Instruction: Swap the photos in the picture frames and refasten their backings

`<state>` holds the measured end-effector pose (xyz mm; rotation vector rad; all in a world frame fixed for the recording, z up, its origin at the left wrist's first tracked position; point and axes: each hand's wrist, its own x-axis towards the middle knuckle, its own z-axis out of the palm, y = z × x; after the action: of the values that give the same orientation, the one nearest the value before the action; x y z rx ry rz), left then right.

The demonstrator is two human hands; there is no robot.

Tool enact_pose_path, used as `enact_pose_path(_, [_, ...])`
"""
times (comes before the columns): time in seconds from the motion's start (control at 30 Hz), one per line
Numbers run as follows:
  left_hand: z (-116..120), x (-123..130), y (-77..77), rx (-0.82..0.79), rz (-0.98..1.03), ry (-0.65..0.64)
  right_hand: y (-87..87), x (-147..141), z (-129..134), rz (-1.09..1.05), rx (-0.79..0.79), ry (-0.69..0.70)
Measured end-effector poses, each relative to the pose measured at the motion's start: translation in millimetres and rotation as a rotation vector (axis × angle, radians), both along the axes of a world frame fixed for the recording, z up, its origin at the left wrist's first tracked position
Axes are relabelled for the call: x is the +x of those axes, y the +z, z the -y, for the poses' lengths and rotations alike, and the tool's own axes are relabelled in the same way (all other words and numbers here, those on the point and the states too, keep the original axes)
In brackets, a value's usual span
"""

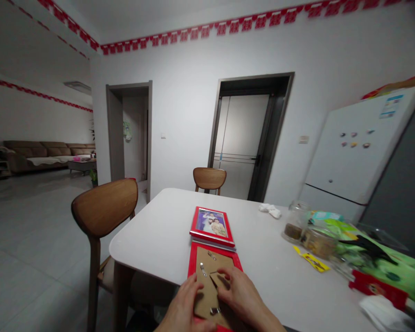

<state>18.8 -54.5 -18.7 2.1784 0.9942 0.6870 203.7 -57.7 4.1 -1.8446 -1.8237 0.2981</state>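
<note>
A red picture frame (192,258) lies face down at the table's near edge, its brown backing board (204,294) upward. Small metal clips (203,268) sit on the board, with a metal piece (214,311) lower down. My left hand (185,304) rests along the frame's left side, fingers apart, fingertips touching its edge. Over the board's right half, my right hand (242,293) pinches the board's lifted stand flap (218,279) between thumb and fingers. Just beyond lies another red picture frame (195,222), face up, showing a photo (211,223) of people; it seems to rest on another frame.
On the white table (152,230)'s right stand glass jars (295,223), a yellow packet (313,260), green bags (401,272) and a red packet (376,288). Crumpled tissue (270,210) lies farther back. Wooden chairs (107,203) stand left and behind; a white fridge (356,147) is right.
</note>
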Motion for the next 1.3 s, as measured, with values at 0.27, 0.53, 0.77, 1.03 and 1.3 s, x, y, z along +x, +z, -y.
enact_pose_path(0.27, [-11.8,13.8,9.8,-0.302,0.474,0.141,18.8,-18.4,0.8,-0.082,0.054,-0.002])
enact_pose_path(0.53, [-34.4,-20.9,22.0,-0.622,0.808,0.154,11.3,0.1,4.5,-0.178,0.069,-0.04])
enact_pose_path(0.77, [-29.0,-9.0,19.9,-0.67,0.944,0.099,9.4,2.5,8.7,-0.462,0.002,0.046])
enact_pose_path(1.03, [-35.8,-20.9,0.1,-0.751,0.854,0.164,-6.3,3.3,20.2,-0.203,0.008,0.274])
enact_pose_path(1.3, [-48.0,-33.5,-1.2,-0.779,0.815,0.288,-1.9,-4.7,22.8,0.125,0.006,0.335])
